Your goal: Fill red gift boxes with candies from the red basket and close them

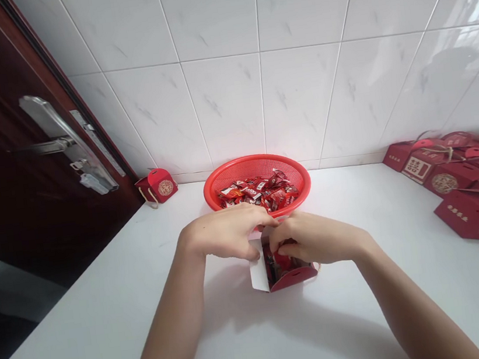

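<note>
On the table (pixel 109 332), the box (pixel 294 279) is set with its mouth turned up and a curved red flap toward the wearer; a white-lined flap (pixel 259 275) is splayed out to the left. The far part is covered by the hands, so the long axis cannot be told. The box is placed directly under both hands, midway between the forearms. The left hand (pixel 224 232) is arched over its far left corner, palm down, thumb spread from the fingers and brought to the white-lined flap; how firmly it is gripped cannot be told. The right hand (pixel 320 236) is bent down at the wrist, its fingers curled and nearly closed inside the mouth, against red contents (pixel 282 260); whether any is pinched cannot be seen. Just beyond, wrapped sweets (pixel 247 191) are held in a red basket (pixel 212 193).
</note>
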Action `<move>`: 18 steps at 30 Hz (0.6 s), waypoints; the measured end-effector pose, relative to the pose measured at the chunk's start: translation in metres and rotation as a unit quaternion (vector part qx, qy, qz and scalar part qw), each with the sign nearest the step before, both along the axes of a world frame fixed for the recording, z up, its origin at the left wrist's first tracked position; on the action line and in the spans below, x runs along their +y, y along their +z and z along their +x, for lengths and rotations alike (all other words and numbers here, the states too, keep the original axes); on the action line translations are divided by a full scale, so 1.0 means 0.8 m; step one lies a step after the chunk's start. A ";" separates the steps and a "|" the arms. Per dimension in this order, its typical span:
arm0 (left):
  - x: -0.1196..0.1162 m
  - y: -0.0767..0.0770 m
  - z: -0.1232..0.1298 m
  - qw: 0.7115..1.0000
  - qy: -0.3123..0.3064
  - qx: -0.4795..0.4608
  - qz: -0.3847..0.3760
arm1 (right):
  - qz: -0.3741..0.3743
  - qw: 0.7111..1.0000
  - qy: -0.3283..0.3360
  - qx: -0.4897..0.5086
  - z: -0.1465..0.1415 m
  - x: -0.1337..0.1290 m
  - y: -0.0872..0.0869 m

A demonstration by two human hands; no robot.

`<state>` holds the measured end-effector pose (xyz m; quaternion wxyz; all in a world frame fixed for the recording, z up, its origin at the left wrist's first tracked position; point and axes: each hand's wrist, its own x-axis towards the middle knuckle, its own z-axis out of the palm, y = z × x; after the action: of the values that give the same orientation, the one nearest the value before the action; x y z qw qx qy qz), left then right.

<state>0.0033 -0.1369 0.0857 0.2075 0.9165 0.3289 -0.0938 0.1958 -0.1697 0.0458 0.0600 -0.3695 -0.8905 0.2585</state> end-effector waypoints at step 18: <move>-0.011 0.001 -0.002 0.999 -0.037 -0.001 0.014 | -0.013 0.996 -0.016 -0.089 0.013 -0.024 0.010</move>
<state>0.0018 -0.1458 0.0865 0.1916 0.9309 0.2960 -0.0954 0.2066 -0.1889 0.0539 -0.0206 -0.4064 -0.8826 0.2354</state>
